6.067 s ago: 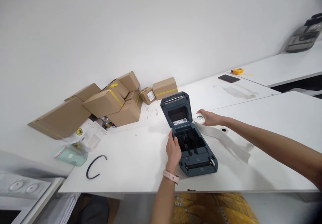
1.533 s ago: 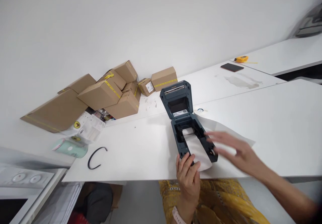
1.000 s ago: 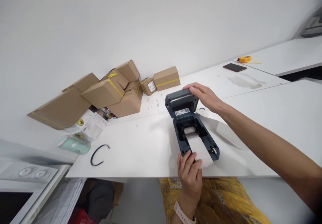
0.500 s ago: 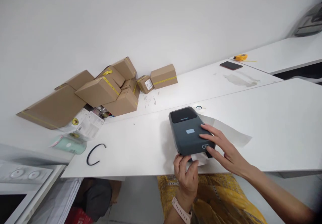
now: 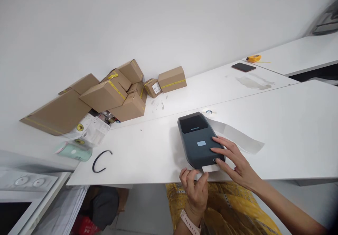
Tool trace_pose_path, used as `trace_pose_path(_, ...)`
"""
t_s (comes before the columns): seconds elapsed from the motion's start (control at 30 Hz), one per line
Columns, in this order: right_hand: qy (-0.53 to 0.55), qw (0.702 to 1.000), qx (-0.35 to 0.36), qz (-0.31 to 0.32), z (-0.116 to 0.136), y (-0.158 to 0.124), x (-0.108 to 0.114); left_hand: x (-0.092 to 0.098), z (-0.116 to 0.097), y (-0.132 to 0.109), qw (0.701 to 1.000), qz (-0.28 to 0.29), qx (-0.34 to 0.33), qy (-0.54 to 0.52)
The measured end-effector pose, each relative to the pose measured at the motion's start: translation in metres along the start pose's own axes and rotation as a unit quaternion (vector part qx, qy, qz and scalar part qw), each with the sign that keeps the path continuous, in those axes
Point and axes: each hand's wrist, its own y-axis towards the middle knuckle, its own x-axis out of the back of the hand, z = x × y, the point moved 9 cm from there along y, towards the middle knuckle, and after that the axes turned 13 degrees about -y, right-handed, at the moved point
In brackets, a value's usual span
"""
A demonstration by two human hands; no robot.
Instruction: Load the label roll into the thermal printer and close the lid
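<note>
A dark grey-blue label printer (image 5: 191,140) with a glossy black panel and a light blue button lies on the white table near its front edge. My right hand (image 5: 237,161) rests on the lid's right front corner with its fingers spread. A short white paper end (image 5: 210,168) sticks out from the printer's front. Just below that front edge is my left hand (image 5: 194,187), fingers curled and thumb close to the paper end. What its fingertips grip, if anything, is hidden. A longer white paper strip (image 5: 240,133) trails out behind the printer to the right.
Cardboard boxes (image 5: 105,96) are piled at the back left. Near the left end lie a black headband (image 5: 99,162) and a mint-green pouch (image 5: 76,152). A tape roll (image 5: 208,112) sits behind the printer. Farther right are a phone (image 5: 243,67) and a yellow tape measure (image 5: 254,58).
The printer's lid has come down at the front under my right hand. My left hand has shifted slightly down and left, and the paper end now shows more clearly.
</note>
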Motion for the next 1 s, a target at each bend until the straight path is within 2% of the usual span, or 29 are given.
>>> trace_pose_path(0.1, 0.022, 0.999, -0.025, -0.042, -0.006, 0.0, 0.001, 0.004, -0.001, 0.0, 1.0, 0.015, 0.008, -0.018)
trace_pose_path(0.17, 0.044, 0.994, -0.066, -0.073, -0.013, -0.002, -0.001, 0.006, 0.004, 0.003, 0.998, 0.018, 0.047, -0.047)
trace_pose_path(0.2, 0.058, 0.991, -0.092, -0.083, -0.017, -0.003, -0.003, 0.008, 0.012, 0.006, 0.994, 0.01, 0.089, -0.068)
trace_pose_path(0.27, 0.097, 0.978, -0.159, -0.093, -0.028, -0.006, -0.011, 0.004, 0.036, 0.011, 0.968, -0.008, 0.22, -0.124)
trace_pose_path(0.33, 0.156, 0.953, -0.243, -0.096, -0.041, -0.014, -0.022, -0.012, 0.063, 0.011, 0.904, -0.008, 0.375, -0.204)
trace_pose_path(0.4, 0.219, 0.912, -0.337, -0.078, -0.054, -0.024, -0.037, -0.036, 0.078, 0.009, 0.818, 0.018, 0.488, -0.302)
trace_pose_path(0.47, 0.262, 0.874, -0.409, -0.033, -0.06, -0.035, -0.052, -0.054, 0.081, 0.012, 0.757, 0.035, 0.534, -0.375)
trace_pose_path(0.5, 0.273, 0.861, -0.43, -0.007, -0.061, -0.038, -0.058, -0.058, 0.081, 0.015, 0.742, 0.039, 0.538, -0.398)
trace_pose_path(0.57, 0.28, 0.85, -0.446, 0.028, -0.061, -0.042, -0.063, -0.06, 0.078, 0.021, 0.734, 0.041, 0.53, -0.423)
trace_pose_path(0.63, 0.278, 0.849, -0.448, 0.035, -0.063, -0.043, -0.063, -0.057, 0.076, 0.025, 0.739, 0.041, 0.52, -0.426)
trace_pose_path(0.87, 0.251, 0.871, -0.422, 0.035, -0.066, -0.047, -0.066, -0.055, 0.083, 0.011, 0.764, 0.033, 0.531, -0.366)
trace_pose_path(1.0, 0.247, 0.874, -0.418, 0.017, -0.068, -0.05, -0.067, -0.056, 0.088, 0.012, 0.781, 0.03, 0.523, -0.34)
